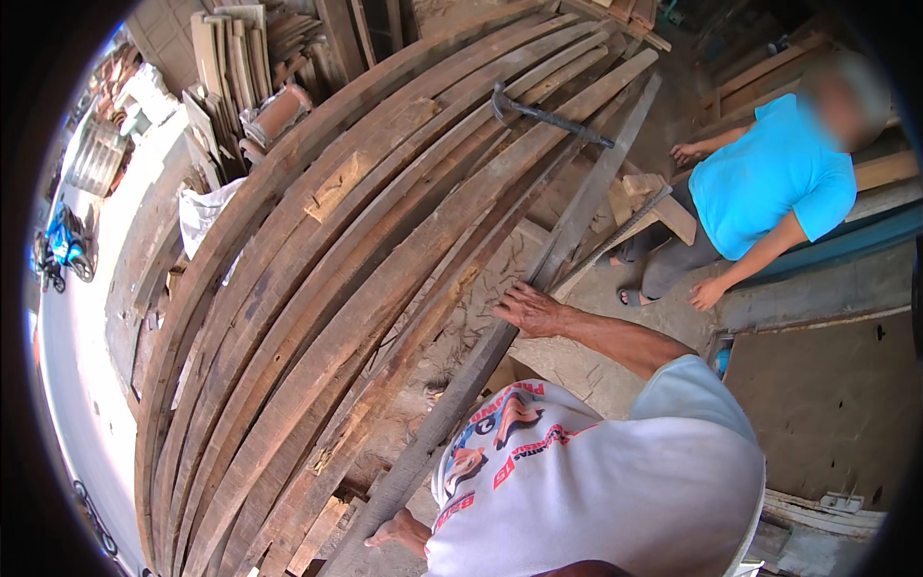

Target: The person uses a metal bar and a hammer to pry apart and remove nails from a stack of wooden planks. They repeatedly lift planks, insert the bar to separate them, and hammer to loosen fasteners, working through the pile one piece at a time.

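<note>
A long dark wooden beam (pixel 452 389) runs diagonally from the lower middle toward the upper right, in front of my body. My right hand (pixel 529 310) is closed over its upper edge at about mid-length, fingers lying across the wood. Lower down, my left hand (pixel 402 531) holds the same beam near its near end; part of its fingers is hidden. Beside the beam lie several long curved planks (pixel 385 269), side by side. A dark hammer (pixel 553 120) with a curved head rests across the planks at the top.
At the right stands a person in a blue shirt (pixel 769 183), near a wooden block (pixel 663 204) and a thin ribbed bar (pixel 620 236). Stacked boards (pixel 231 58) and a white sack (pixel 204 213) are at the upper left. A road with a blue motorbike (pixel 67 240) lies beyond.
</note>
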A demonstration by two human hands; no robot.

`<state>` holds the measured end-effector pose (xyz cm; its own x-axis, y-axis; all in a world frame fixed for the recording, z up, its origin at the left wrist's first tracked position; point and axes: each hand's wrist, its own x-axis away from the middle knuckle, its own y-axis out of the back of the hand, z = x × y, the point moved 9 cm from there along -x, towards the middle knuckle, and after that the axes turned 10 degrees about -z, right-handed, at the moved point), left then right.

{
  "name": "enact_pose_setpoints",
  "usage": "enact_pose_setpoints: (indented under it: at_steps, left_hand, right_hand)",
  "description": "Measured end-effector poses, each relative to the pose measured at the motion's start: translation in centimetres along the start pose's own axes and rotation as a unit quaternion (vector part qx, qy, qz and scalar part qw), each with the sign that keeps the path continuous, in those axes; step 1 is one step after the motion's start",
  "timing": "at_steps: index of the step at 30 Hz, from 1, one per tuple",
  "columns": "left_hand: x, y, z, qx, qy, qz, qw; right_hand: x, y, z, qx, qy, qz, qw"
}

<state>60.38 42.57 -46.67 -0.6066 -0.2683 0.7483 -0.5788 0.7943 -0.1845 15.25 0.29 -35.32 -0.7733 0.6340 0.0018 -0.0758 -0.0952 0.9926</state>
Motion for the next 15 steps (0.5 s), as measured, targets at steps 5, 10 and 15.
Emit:
enact_pose_setpoints:
  at_steps: [5, 10, 15]
  left_hand:
    - [1.7, 0.0, -2.6, -0.005, -0.051, 0.031, 0.998]
    - [3.6, -1.3, -7.7, 0.003, -0.117, 0.079, 0.99]
    - [5.7, -3.3, -12.0, 0.004, -0.146, 0.086, 0.986]
  right_hand:
    - [0.9, 3.4, 0.8, -0.007, 0.021, -0.088, 0.996]
    - [0.2, 7.5, 3.0, 0.007, 0.035, -0.118, 0.992]
    - [-0.9, 12.4, 5.5, -0.001, 0.051, -0.163, 0.985]
